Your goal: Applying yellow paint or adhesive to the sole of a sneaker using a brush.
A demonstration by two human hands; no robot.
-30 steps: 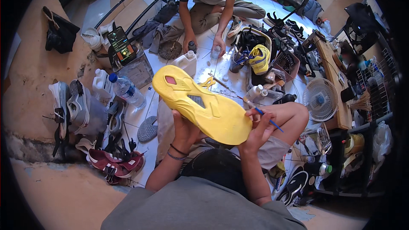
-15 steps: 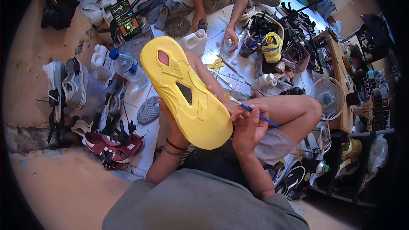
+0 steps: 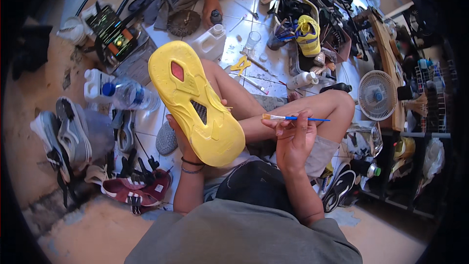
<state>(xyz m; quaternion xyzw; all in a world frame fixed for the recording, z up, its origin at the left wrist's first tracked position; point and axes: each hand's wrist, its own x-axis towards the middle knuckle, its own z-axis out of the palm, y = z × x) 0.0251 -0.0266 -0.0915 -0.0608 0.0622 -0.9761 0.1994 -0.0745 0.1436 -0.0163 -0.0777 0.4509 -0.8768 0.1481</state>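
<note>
Held up over my lap is a yellow shoe sole (image 3: 215,134), its underside facing me, with a red patch near the far end and a dark gap at the middle. My left hand (image 3: 181,134) grips it along the left edge; some fingers are hidden behind it. To the right, my right hand (image 3: 297,144) pinches a paintbrush (image 3: 308,119) with a blue handle. The brush lies nearly level, its pale bristles pointing left toward the sole but apart from it.
Along the left lie grey shoes (image 3: 73,134), a maroon shoe (image 3: 156,188) and a water bottle (image 3: 129,96). Ahead, a co-worker's hand (image 3: 211,7) holds a dark bottle beside a white jug (image 3: 209,44). A basket of shoes (image 3: 317,17) and a white fan (image 3: 377,97) stand right.
My right hand has moved the brush right, away from the sole, and turned it level. The sole sits slightly further left. A co-worker's hand has left the clear cup.
</note>
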